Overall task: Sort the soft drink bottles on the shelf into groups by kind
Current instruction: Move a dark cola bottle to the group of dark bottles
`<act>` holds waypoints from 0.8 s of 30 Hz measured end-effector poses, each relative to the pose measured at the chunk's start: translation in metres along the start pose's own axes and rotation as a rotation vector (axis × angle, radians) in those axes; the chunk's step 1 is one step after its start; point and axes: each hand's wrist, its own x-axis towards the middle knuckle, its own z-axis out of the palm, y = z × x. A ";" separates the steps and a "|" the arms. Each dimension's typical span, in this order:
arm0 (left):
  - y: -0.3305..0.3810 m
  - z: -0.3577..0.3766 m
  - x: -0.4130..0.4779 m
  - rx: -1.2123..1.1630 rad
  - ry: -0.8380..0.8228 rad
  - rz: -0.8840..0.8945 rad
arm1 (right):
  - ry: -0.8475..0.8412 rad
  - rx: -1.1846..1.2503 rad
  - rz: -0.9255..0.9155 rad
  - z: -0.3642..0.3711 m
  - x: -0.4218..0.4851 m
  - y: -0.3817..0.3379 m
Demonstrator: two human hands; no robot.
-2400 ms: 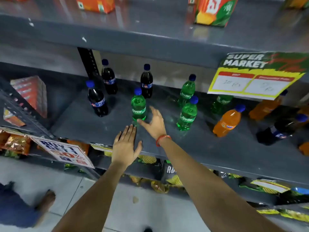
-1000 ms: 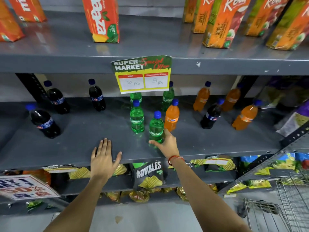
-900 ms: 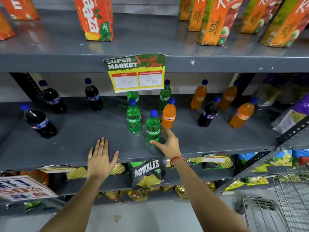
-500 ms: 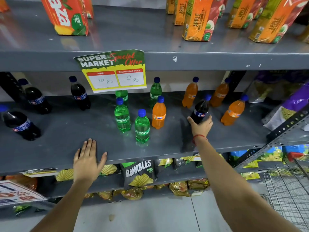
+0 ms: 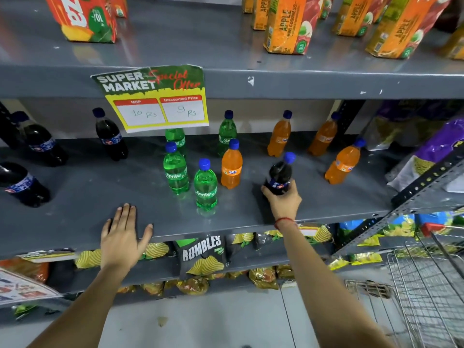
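On the shelf (image 5: pixel 75 222), right hand (image 5: pixel 281 203) grip wraps cola bottle (image 5: pixel 278 177).

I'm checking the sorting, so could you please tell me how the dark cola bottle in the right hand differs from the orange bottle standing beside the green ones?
The dark cola bottle is near-black, tilted and gripped by the right hand. The orange bottle is bright orange, upright and untouched. Both have blue caps.

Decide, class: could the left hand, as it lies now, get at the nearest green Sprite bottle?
Probably yes. The left hand lies flat and empty on the shelf edge, and bare shelf separates it from the nearest Sprite bottle.
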 end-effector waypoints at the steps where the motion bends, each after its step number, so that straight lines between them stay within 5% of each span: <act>1: 0.001 0.000 0.000 0.003 -0.002 0.005 | -0.032 0.005 -0.040 0.001 -0.015 -0.003; 11: 0.001 -0.003 -0.003 -0.026 -0.040 0.000 | -0.518 0.004 -0.227 0.042 -0.158 -0.031; 24: -0.086 -0.023 0.006 -0.057 -0.036 -0.072 | -0.629 -0.096 -0.314 0.214 -0.156 -0.124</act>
